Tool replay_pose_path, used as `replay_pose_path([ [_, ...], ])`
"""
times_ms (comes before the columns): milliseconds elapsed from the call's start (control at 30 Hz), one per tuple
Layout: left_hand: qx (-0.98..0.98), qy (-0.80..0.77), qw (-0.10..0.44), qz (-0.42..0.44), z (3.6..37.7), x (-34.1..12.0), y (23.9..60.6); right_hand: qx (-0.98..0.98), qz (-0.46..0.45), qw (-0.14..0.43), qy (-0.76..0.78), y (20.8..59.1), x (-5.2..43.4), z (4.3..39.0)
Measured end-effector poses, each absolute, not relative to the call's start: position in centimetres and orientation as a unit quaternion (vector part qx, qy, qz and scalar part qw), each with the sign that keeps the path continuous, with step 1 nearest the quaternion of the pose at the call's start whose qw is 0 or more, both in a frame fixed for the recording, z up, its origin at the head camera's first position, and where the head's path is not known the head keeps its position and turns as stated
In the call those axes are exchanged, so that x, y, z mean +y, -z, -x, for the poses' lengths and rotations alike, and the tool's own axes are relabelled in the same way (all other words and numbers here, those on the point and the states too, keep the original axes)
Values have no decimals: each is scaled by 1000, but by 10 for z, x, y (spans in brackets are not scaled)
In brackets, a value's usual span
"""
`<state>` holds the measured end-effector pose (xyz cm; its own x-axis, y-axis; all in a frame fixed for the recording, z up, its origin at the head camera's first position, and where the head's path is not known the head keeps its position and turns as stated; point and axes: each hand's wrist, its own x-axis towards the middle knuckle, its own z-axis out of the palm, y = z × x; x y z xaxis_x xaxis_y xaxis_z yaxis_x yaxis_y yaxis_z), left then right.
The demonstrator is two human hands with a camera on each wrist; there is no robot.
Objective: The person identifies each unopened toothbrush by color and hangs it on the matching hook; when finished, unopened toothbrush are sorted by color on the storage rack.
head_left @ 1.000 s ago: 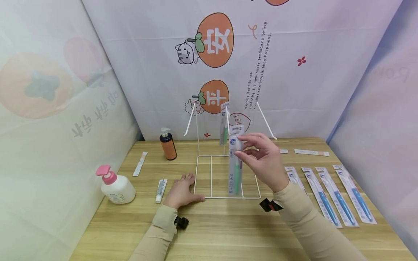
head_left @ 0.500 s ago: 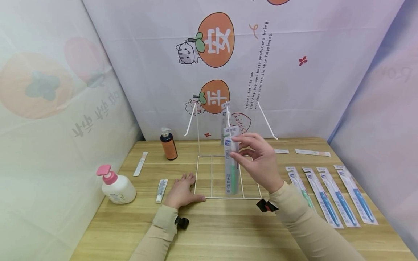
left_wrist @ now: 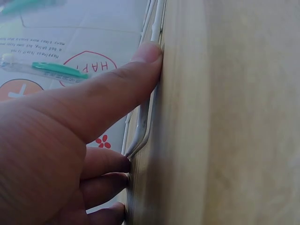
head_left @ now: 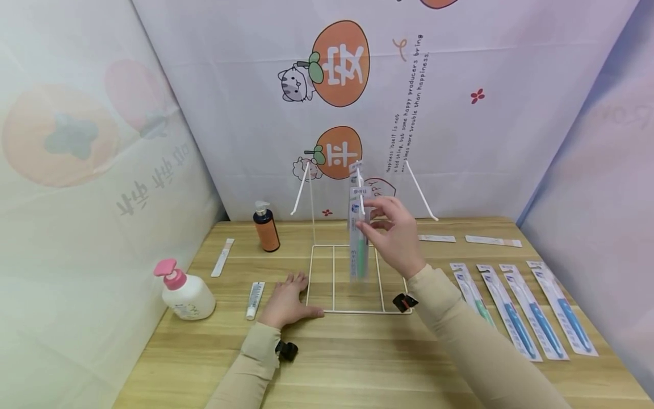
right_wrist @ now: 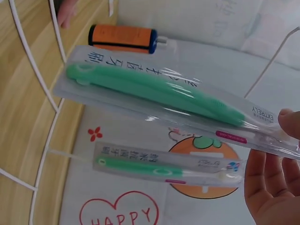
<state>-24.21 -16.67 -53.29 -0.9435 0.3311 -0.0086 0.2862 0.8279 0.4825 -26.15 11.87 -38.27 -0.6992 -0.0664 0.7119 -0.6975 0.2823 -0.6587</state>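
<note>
A wooden desk [head_left: 357, 363] with pale, stripy planks fills the bottom of the view. Behind the desk hangs a white cloth wall [head_left: 245, 142] with pictures on it — two orange fruits with white signs, a small grey cat [head_left: 293, 83] beside the top fruit, and a little red flower [head_left: 477, 95] off to the right. More cloth stands at the left side of the desk and at its right side — both look faded. The light is soft and even.

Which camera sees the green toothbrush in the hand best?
The right wrist view: the packaged green toothbrush fills it, pinched by the right hand. The head view shows it small; the left wrist view shows only green slivers.
</note>
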Motion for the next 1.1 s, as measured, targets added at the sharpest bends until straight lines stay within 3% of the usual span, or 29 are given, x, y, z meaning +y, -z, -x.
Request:
replay_pose_path([
  [367,956,-239,44,-163,242,-166,533,-772,-219,319,-505,383,110,301],
  [1100,957,-236,44,-163,244,-167,534,-776,-215,315,-502,382,108,318],
])
